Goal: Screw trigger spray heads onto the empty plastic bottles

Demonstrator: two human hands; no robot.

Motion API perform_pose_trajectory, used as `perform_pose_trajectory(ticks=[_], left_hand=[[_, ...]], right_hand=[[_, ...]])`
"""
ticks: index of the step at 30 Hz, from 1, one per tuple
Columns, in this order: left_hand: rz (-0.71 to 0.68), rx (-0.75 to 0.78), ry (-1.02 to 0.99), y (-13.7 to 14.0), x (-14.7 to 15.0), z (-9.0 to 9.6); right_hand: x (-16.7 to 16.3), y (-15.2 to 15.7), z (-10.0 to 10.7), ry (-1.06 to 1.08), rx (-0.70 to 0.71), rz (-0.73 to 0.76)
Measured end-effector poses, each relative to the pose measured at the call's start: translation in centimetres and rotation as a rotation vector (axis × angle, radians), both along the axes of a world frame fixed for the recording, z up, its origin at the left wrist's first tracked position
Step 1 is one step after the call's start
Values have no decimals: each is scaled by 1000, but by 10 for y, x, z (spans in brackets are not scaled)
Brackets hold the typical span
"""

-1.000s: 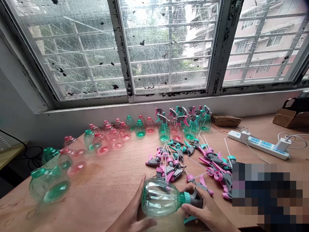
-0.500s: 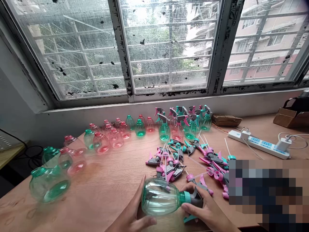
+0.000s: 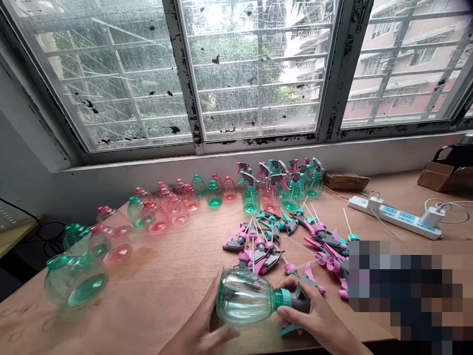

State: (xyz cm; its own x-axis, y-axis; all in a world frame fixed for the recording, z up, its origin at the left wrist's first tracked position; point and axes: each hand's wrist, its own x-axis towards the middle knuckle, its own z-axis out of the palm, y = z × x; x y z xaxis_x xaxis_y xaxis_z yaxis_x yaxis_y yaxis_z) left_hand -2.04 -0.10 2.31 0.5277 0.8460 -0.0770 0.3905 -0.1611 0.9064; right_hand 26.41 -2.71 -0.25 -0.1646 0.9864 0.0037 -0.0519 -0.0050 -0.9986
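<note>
A clear green spray bottle [image 3: 246, 297] lies sideways in the air above the table's near edge, its base to the left. My left hand [image 3: 207, 318] cups the base, with fingers behind it and the thumb below. At the neck, my right hand [image 3: 314, 313] grips the teal collar and grey spray head [image 3: 298, 300] between thumb and fingers. The teal trigger [image 3: 290, 329] points down under my right hand. Just beyond the bottle lies a pile of loose pink-and-grey spray heads [image 3: 260, 251] with white tubes.
Open pink bottles [image 3: 154, 217] and green bottles [image 3: 76, 281] stand along the left and back. Several bottles with spray heads [image 3: 251, 195] stand at the back middle. To the right are a white power strip [image 3: 395, 217], a brown package [image 3: 346, 181] and a cardboard box [image 3: 439, 172]. The lower right is pixelated.
The view has shifted very slightly. Both hands keep hold of the green spray bottle in nearly the same place; the left thumb sits a little lower.
</note>
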Motion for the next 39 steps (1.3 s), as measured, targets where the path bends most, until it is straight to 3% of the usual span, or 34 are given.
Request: perform_pose_trajectory(ticks=[20, 28, 33, 39], left_hand=[[20, 118, 4, -1, -1, -7], [21, 39, -21, 1, -2, -5], [-17, 66, 3, 2, 1, 0], [12, 91, -36, 2, -3, -11]], right_hand=[[0, 2, -3, -23, -19, 21], [-1, 0, 1, -3, 1, 15], [-1, 0, -1, -27, -13, 18], [-1, 1, -7, -9, 0, 16]])
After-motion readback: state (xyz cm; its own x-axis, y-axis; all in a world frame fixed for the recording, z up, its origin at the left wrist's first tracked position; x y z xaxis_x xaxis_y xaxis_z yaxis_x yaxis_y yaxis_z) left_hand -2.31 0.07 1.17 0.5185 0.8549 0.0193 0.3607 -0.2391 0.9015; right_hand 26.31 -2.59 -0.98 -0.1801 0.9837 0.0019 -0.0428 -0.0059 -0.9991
